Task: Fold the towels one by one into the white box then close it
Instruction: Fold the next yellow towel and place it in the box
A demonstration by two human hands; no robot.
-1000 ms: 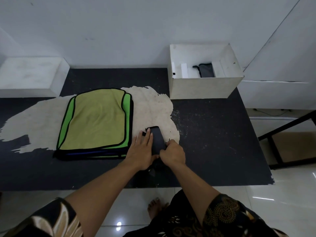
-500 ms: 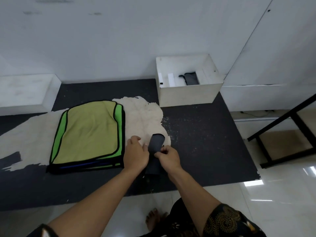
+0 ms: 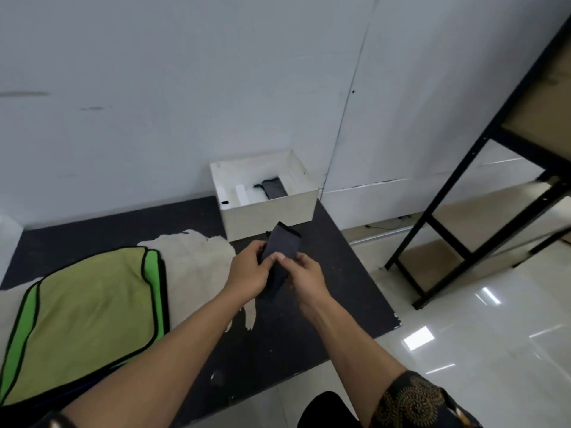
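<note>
At the centre of the frame both hands pinch a folded dark towel (image 3: 282,244), lifted off the black mat (image 3: 340,291): the left hand (image 3: 247,273) grips its left edge, the right hand (image 3: 304,278) its lower right edge. Its top edge overlaps the front wall of the open white box (image 3: 268,217), where another dark towel (image 3: 273,190) lies. Stacked green towels (image 3: 83,319) fill the lower left. Right of the mat's edge, tiled floor (image 3: 463,341) runs to a black rack (image 3: 457,193).

Dark grey folded towel (image 3: 282,245), green black-edged towels (image 3: 89,316), white box (image 3: 268,216), black mat (image 3: 309,319).
</note>
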